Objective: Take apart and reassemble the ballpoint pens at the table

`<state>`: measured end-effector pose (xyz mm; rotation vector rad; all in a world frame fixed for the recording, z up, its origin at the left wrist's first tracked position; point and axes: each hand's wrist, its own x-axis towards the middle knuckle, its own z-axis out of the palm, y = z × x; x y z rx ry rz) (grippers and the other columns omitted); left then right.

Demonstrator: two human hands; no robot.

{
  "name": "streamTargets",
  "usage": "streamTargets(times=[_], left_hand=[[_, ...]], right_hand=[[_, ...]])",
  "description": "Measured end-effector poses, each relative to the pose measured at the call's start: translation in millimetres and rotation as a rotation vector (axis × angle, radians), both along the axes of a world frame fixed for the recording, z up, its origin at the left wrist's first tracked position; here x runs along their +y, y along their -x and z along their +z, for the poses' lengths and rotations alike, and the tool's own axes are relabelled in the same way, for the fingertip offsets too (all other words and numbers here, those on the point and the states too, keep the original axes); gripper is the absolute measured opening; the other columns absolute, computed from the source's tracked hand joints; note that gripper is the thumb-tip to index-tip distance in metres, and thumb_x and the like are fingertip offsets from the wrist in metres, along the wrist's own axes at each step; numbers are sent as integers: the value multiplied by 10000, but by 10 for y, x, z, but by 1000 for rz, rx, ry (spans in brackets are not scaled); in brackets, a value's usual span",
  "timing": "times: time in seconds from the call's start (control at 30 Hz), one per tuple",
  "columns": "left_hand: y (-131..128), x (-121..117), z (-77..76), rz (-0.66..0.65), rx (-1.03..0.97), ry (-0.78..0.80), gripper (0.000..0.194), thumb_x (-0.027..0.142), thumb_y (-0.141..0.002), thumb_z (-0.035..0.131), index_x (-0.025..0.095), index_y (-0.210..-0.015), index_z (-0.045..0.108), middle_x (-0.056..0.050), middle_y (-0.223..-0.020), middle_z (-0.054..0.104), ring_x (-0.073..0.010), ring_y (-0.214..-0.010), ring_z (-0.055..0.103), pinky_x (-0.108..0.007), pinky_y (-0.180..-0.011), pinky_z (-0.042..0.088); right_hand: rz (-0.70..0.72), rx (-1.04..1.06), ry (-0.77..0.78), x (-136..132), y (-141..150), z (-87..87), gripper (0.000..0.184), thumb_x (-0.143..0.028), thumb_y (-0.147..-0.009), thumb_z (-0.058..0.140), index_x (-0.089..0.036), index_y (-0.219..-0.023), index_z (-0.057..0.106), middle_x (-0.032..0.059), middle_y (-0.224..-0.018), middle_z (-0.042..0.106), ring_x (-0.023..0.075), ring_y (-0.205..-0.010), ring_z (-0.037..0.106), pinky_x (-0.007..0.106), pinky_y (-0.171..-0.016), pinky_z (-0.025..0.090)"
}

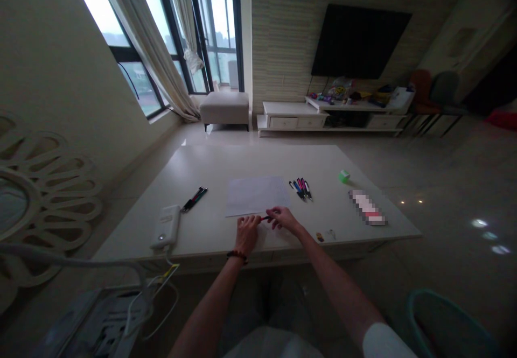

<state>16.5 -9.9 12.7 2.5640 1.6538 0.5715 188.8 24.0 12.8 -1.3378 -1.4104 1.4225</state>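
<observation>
Both my hands meet over the near part of the white table, just below a sheet of white paper (256, 194). Between them is a slim red and black pen (265, 218). My left hand (247, 231), with a dark bead bracelet at the wrist, is closed on its red end. The fingers of my right hand (280, 218) pinch the dark end. Several pens (301, 188) lie in a group right of the paper. A few dark pens (194, 199) lie together on the left.
A white power strip or adapter (166, 226) with a cable sits at the table's left edge. On the right are a small green and white object (344, 176), a blurred-out pinkish item (367, 207) and small bits (320, 237) near the front edge. A teal-rimmed bin (412, 304) stands below.
</observation>
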Motion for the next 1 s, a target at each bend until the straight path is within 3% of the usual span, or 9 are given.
streamTargets(times=[0.1,0.27,0.4,0.47,0.67,0.8,1.0], left_hand=[[-1,1,-4,4,1,15,218,167,-876,362,241,-983,537,-37,-932,597,-169,-879,521,-337,-830,288],[10,22,-64,8,-33,-15,230,136,-867,352,222,-988,527,-49,-960,599,-169,-913,527,-328,-847,316],[18,33,-112,-51,-83,-26,426,17,-800,346,202,-1174,430,-62,-1083,564,-158,-997,501,-302,-878,331],[16,30,-112,-70,-89,-11,497,2,-790,336,201,-1245,364,-67,-1107,543,-159,-1000,492,-297,-870,341],[-3,18,-69,5,-18,-4,263,205,-899,316,229,-1125,448,-47,-912,553,-164,-827,513,-287,-731,358],[-7,27,-68,59,-10,-11,199,230,-908,307,220,-975,494,-38,-869,553,-158,-796,504,-282,-712,343],[-12,41,-77,50,1,-20,182,235,-900,328,214,-956,501,-31,-865,550,-153,-797,494,-280,-720,334]], right_hand=[[8,-43,-64,11,-1,17,321,-440,-689,626,-122,-706,588,13,-544,609,72,-385,508,157,-336,324],[-91,9,-182,19,-106,34,362,-381,-578,716,-138,-809,580,12,-616,630,105,-459,558,176,-363,354],[-236,36,-207,30,-144,39,370,-443,-590,701,-133,-749,576,-5,-519,585,97,-399,503,194,-359,340],[-242,47,-227,24,-107,47,386,-472,-618,670,-131,-783,596,15,-570,609,95,-409,503,197,-358,344],[-38,54,-215,-47,-18,106,376,-493,-713,572,-140,-835,617,42,-688,639,100,-482,548,189,-386,380],[-160,104,-182,-67,-237,149,379,-501,-708,577,-135,-805,609,40,-673,618,95,-493,534,182,-390,361],[-329,178,-112,-24,-632,116,393,-480,-689,596,-127,-860,610,59,-719,628,99,-521,542,180,-407,348]])
